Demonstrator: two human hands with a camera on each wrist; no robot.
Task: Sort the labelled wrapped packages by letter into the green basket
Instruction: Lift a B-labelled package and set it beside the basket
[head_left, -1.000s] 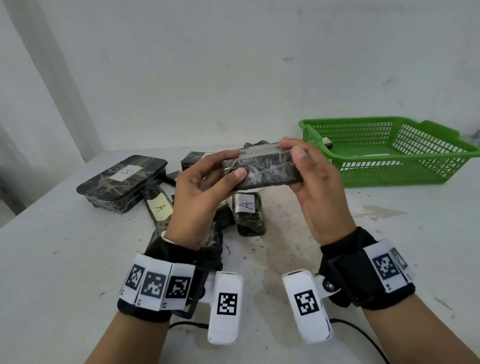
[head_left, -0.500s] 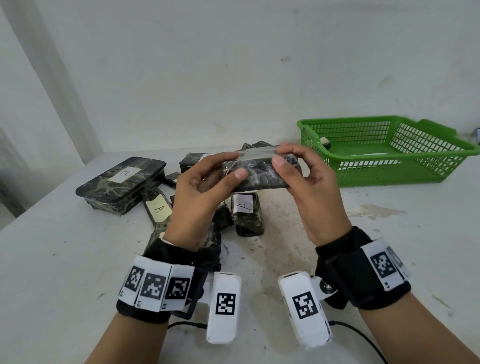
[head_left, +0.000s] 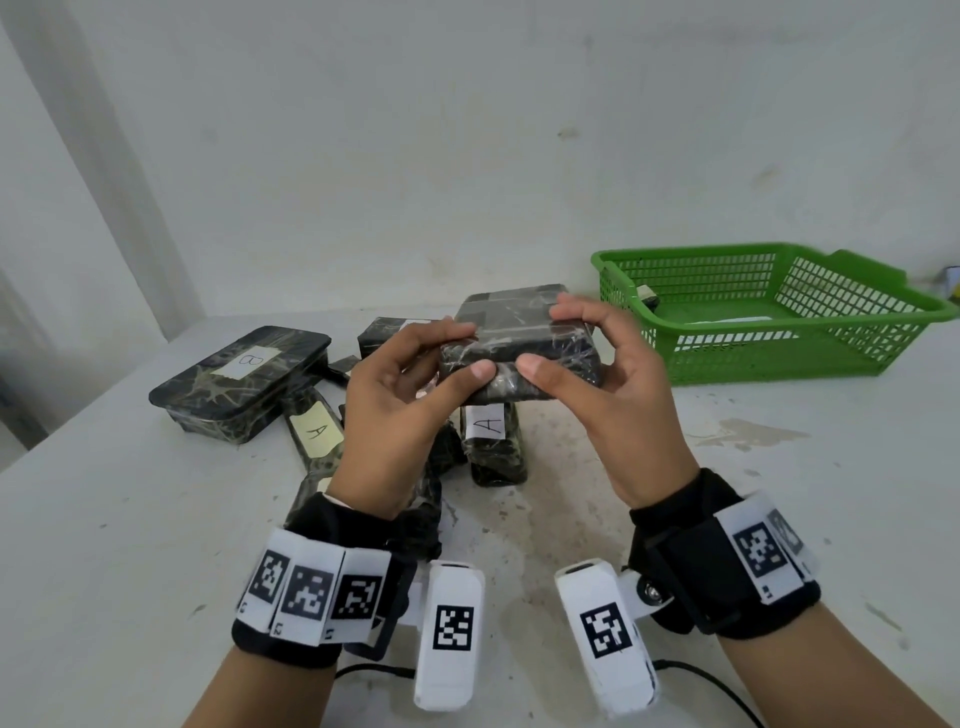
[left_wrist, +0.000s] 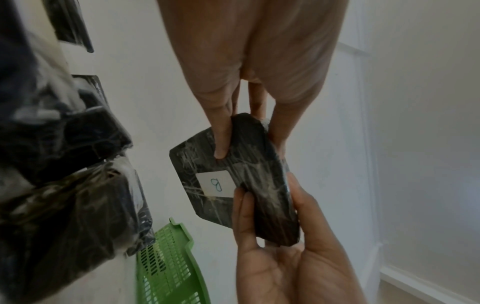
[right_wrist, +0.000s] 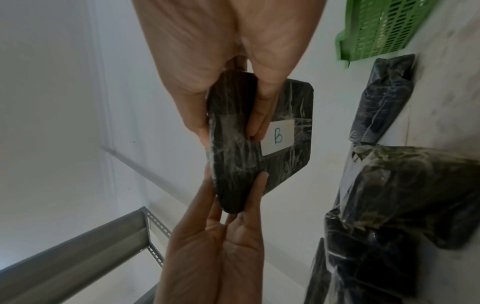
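Both hands hold one dark, film-wrapped package (head_left: 524, 332) above the table, in front of the pile. My left hand (head_left: 470, 351) pinches its left end, thumb on the near edge. My right hand (head_left: 550, 340) pinches the right part the same way. The package's white label reading B (right_wrist: 279, 136) is on the underside, seen only in the wrist views (left_wrist: 217, 183). The green basket (head_left: 779, 358) stands at the right rear, apart from the hands.
On the table lie a flat wrapped package labelled B (head_left: 239, 384), a slim one labelled A (head_left: 317, 431) and another labelled A (head_left: 491, 436) under the held package, plus further wrapped ones behind. The basket holds a small item (head_left: 647, 297). A wall runs close behind.
The package has tilted so its unlabelled face shows to the head camera. My right hand has shifted from the right end toward the middle, its thumb now beside the left thumb.
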